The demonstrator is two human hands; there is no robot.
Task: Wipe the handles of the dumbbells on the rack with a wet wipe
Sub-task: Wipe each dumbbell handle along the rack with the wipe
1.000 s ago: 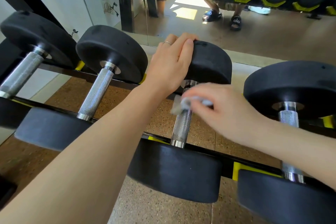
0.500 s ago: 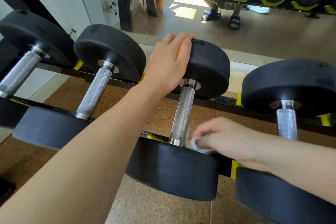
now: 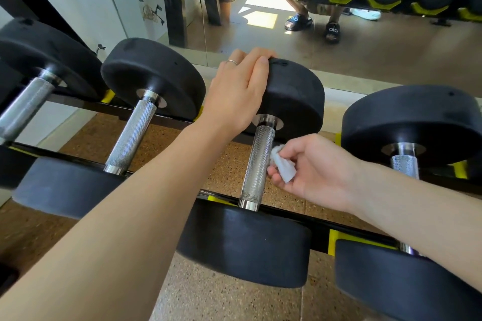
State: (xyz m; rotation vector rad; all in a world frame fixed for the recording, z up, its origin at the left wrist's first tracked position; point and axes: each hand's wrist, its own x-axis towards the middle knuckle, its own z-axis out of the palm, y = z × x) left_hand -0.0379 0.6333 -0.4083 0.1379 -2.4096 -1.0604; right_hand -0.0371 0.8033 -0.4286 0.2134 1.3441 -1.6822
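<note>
Nearest the camera, at six o'clock, sits the black round rubber head (image 3: 245, 245) of the third dumbbell along the black steel rack with yellow cradles (image 3: 336, 238), and rising from it toward twelve o'clock is the knurled silver steel handle (image 3: 257, 167) now being cleaned. The step in hand looks like the wiping stroke on this handle's right flank: the right hand (image 3: 310, 172), reaching in from four o'clock with the palm turned partly up, pinches a small crumpled white wet wipe (image 3: 283, 165) between curled fingers and thumb, the wipe touching the handle at about mid-length. Farther back, the left hand (image 3: 237, 94) reaches in from seven o'clock and lies over the far black head (image 3: 294, 96), fingers curled round its upper rim (a thin ring shows on one finger), apparently steadying or turning the dumbbell. The next move probably calls for rolling the bar to reach its unwiped side, then shifting to the neighbouring silver handle (image 3: 404, 167) at three o'clock.
</note>
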